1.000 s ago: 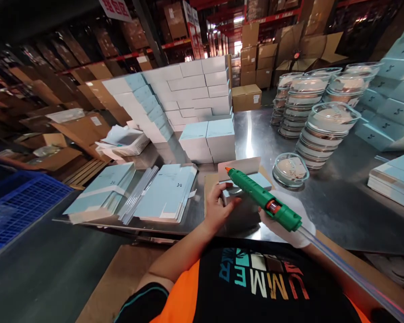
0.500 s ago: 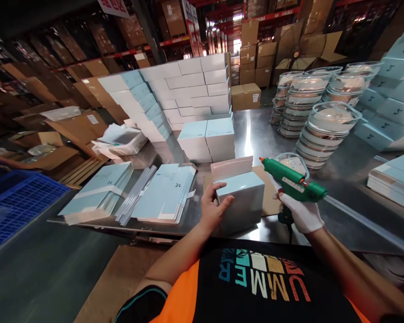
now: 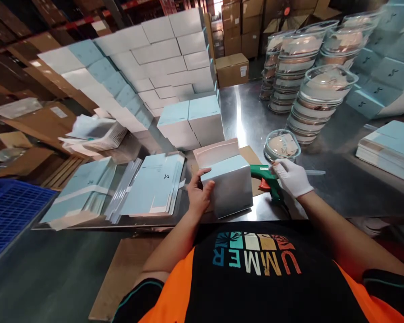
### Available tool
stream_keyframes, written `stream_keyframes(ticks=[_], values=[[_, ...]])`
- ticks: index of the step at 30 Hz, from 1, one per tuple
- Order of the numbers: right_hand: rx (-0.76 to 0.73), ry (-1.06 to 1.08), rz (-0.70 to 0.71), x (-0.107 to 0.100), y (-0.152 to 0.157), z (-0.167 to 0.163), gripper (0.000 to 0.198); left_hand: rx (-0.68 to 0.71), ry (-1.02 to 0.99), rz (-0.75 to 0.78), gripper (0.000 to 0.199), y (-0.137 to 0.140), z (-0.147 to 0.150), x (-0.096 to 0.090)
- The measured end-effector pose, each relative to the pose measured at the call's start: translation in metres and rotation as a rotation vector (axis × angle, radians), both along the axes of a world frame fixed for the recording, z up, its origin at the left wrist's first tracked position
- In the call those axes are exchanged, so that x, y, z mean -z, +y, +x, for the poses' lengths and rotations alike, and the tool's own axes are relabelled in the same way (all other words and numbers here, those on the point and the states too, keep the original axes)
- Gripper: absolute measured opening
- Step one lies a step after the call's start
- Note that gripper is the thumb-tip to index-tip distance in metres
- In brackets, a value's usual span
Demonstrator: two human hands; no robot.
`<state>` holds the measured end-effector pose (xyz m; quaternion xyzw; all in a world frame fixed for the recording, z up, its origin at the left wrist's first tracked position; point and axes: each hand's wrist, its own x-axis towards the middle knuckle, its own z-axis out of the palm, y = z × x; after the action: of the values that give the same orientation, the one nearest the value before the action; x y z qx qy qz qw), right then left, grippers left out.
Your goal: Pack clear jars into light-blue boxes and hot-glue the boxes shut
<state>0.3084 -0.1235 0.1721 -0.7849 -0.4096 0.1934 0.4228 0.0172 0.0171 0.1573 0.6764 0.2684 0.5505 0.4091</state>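
My left hand (image 3: pixel 199 193) is bare and closed on the left edge of a small box (image 3: pixel 231 188) with a pale blue top and grey-white sides. The box stands upright near the table's front edge, with a pale flap (image 3: pixel 218 151) raised behind it. A green glue gun (image 3: pixel 273 190) with an orange trigger lies to the right of the box, its nozzle end hidden behind it. My right hand (image 3: pixel 292 177), in a white glove, is over the gun's rear, off the handle, with loosely bent fingers. A clear round container (image 3: pixel 283 146) sits just beyond that hand.
Flat blue boxes (image 3: pixel 151 184) and clear strips (image 3: pixel 124 190) lie left on the metal table (image 3: pixel 333 197). Boxes (image 3: pixel 168 58) are stacked at the back. Round container stacks (image 3: pixel 323 98) stand right, near more blue boxes (image 3: pixel 384 76). A blue crate (image 3: pixel 16 215) is far left.
The glue gun has gone from raised in my right hand down to the table beside the box. My right hand has come off its handle. My left hand still holds the box; the view has shifted.
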Motion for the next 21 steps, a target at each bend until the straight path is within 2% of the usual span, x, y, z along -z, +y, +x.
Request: stream_keyframes(ticks=[3, 4, 6, 8, 10, 13, 15, 18, 21], values=[[-0.204, 0.203, 0.303, -0.02, 0.024, -0.035, 0.073, 0.057, 0.008, 0.087, 0.064, -0.001, 0.005, -0.001], [-0.285, 0.264, 0.349, -0.025, 0.032, -0.047, 0.073, 0.079, 0.019, 0.103, 0.065, 0.0, 0.006, -0.002], [-0.364, 0.287, 0.346, -0.033, 0.044, -0.065, 0.061, 0.11, 0.055, 0.112, 0.068, 0.002, 0.005, -0.001], [-0.369, 0.221, 0.337, -0.035, 0.048, -0.071, 0.05, 0.107, 0.09, 0.129, 0.069, 0.004, 0.004, 0.001], [-0.38, 0.136, 0.38, -0.034, 0.046, -0.066, 0.049, 0.072, 0.075, 0.159, 0.068, 0.006, 0.004, 0.005], [-0.483, -0.047, 0.465, -0.028, 0.035, -0.052, 0.054, 0.083, -0.095, 0.165, 0.065, 0.008, 0.007, 0.009], [-0.557, -0.161, 0.52, -0.024, 0.028, -0.046, 0.045, 0.145, -0.181, 0.169, 0.068, 0.011, 0.008, 0.006], [-0.676, -0.236, 0.592, -0.021, 0.023, -0.044, 0.028, 0.29, -0.048, 0.254, 0.057, 0.019, 0.002, -0.008], [-0.802, -0.278, 0.623, -0.023, 0.024, -0.046, 0.043, 0.416, 0.096, 0.36, 0.043, 0.027, -0.005, -0.023]])
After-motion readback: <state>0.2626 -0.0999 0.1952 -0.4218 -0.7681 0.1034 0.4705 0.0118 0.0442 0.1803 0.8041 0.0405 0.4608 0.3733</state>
